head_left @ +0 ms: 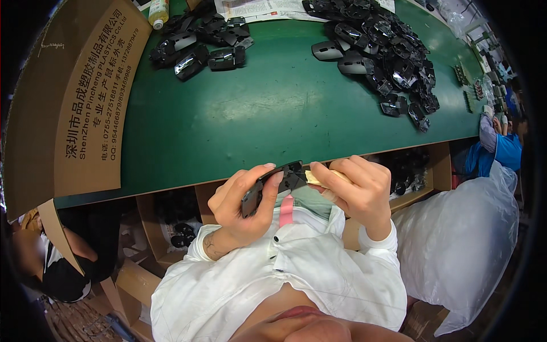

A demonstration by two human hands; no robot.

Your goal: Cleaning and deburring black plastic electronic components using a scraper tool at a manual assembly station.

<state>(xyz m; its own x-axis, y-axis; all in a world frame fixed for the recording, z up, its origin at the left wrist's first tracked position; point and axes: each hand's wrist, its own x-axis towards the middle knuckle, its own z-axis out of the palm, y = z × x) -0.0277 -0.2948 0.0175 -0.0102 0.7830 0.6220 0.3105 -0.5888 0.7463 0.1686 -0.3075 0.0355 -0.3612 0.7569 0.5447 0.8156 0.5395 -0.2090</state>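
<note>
The left hand [238,200] clamps the black shell [289,170], its length slanting toward the yellow piece [311,178] which the right hand [362,191] grips.

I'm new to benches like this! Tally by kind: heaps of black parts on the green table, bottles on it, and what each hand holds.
Heaps of black parts: 2 (left heap, right heap)
Bottle: 1
Black plastic workpiece, left hand: 1, possibly several pieces together
Pale yellow thing, right hand: 1
Total: 5
</note>
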